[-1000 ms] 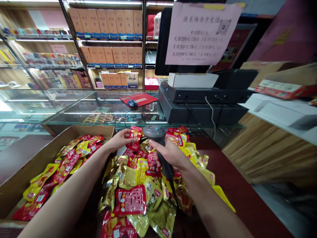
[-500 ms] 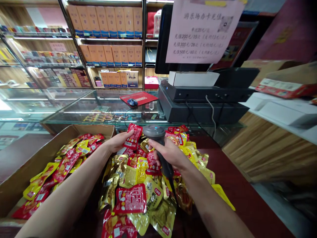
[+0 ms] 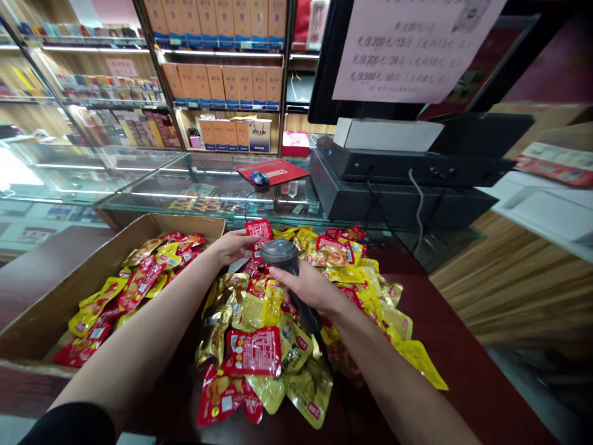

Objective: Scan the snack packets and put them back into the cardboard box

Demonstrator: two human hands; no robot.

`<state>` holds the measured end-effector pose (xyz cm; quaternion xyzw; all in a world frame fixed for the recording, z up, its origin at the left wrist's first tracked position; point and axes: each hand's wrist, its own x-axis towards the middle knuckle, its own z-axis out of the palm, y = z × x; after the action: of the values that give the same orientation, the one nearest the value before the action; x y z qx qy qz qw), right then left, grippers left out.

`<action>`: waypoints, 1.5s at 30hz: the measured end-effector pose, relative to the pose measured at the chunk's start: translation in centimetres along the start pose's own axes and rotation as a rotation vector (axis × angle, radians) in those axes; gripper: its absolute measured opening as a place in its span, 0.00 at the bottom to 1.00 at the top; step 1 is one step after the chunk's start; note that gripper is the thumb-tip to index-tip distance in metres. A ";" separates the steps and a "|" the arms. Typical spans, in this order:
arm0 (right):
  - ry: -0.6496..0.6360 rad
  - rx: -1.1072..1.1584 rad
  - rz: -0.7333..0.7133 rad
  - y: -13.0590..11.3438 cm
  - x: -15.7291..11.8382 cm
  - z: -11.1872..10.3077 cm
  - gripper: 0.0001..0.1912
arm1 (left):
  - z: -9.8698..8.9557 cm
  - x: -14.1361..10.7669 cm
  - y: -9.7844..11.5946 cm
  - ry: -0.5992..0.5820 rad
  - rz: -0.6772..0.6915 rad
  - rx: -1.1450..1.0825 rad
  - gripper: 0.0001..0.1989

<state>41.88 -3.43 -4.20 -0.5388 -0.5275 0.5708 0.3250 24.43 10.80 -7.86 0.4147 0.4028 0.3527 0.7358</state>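
Note:
My left hand grips a red snack packet by its left edge, above the far side of the pile. Wrapped in the fingers of my right hand is a black barcode scanner. Its head covers the lower part of the held packet, and its cord runs down toward me. Beneath both hands lies a heap of red, yellow and gold snack packets on the dark red table. An open cardboard box to the left holds more of these packets.
Beyond the table stands a glass display counter with a red mat and a computer mouse. A monitor bearing a paper sign sits above black equipment at the right. Shelves of boxes fill the back.
The scanner's head has moved left, over the lower part of the red packet. My left hand still holds that packet. The camera view has shifted a little.

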 end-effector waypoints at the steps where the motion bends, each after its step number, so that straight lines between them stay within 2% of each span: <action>1: 0.002 -0.001 0.005 0.0 0.0 0.1 0.17 | -0.1 0.1 0.0 0.007 -0.008 -0.009 0.07; 9: -0.009 -0.027 0.027 0.5 0.5 0.1 0.16 | -0.4 0.3 0.3 0.086 -0.087 -0.002 0.08; 13: -0.008 -0.046 0.021 0.7 0.6 0.1 0.15 | -0.3 0.1 0.5 0.086 -0.102 0.007 0.10; 22: -0.031 -0.054 -0.008 0.6 0.4 0.2 0.18 | 0.0 -0.2 0.5 0.069 -0.052 0.072 0.11; 27: -0.008 -0.028 0.060 -0.4 0.1 -0.1 0.16 | 0.0 -0.2 0.4 0.070 -0.044 0.073 0.12; 31: 0.017 0.047 0.037 -1.7 -0.8 -0.5 0.12 | 0.0 -0.6 1.4 0.062 -0.016 0.096 0.14; 34: 0.016 0.076 -0.011 -2.4 -1.6 -0.5 0.13 | -0.3 -1.7 3.3 0.066 0.068 0.165 0.16; 38: -0.012 0.117 -0.051 -2.9 -2.6 -0.3 0.18 | -2.2 -4.8 6.9 0.152 0.169 0.316 0.22; 42: -0.073 0.114 -0.113 -3.3 -3.5 0.0 0.22 | -6.2 -9.9 10.7 0.281 0.234 0.436 0.27; 45: -0.087 0.099 -0.157 -3.5 -3.9 0.0 0.22 | -9.3 -13.6 13.0 0.448 0.283 0.524 0.28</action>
<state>42.03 -6.29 0.16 -0.4540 -0.5529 0.5916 0.3717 7.97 7.56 4.78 0.5532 0.5690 0.4179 0.4422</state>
